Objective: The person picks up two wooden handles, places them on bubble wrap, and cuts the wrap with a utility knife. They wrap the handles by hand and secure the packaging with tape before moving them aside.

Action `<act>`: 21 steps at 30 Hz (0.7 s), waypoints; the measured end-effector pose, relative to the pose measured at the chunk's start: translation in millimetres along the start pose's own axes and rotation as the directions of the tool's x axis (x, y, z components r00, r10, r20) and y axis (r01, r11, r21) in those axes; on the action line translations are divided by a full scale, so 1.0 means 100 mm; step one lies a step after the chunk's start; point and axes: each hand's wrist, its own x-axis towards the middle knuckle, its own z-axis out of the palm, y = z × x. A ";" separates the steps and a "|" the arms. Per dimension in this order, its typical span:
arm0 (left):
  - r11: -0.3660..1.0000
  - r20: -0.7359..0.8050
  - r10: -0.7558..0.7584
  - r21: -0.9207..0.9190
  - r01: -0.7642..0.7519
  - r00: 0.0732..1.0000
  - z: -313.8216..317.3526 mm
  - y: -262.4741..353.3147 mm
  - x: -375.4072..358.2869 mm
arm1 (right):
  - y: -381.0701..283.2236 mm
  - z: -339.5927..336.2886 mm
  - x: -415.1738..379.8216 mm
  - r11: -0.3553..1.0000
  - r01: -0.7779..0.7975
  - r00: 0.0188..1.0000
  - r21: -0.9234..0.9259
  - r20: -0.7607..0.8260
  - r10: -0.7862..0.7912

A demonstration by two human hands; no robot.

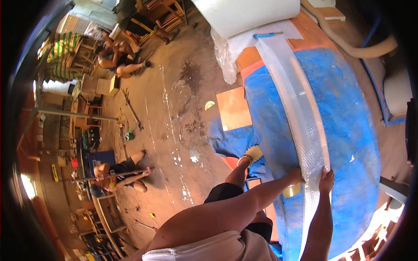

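A long folded strip of bubble wrap (pixel 300 104) runs down the blue tarp (pixel 344 108) covering the table. My left hand (pixel 296 175) is closed on the strip's left edge, its fingertips partly hidden. On the opposite edge, my right hand (pixel 326 179) pinches the wrap, the two hands almost level. Close below my left hand lies a yellowish roll of tape (pixel 291 190). At the strip's far end rests a blue cutter (pixel 267 35), out of reach of both hands.
A large bubble wrap roll (pixel 248 15) sits at the table's far end. An orange-brown board (pixel 234 108) lies left of the table. A person (pixel 122 172) sits on the floor holding a long bar; another person (pixel 119 58) sits farther back. A thick hose (pixel 348 48) curves at upper right.
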 end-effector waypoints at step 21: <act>0.539 -0.205 -0.157 0.802 0.258 0.966 -2.22 -0.24 -3.07 | 1.53 -0.58 -3.41 0.988 -0.147 0.984 0.042 0.112 0.141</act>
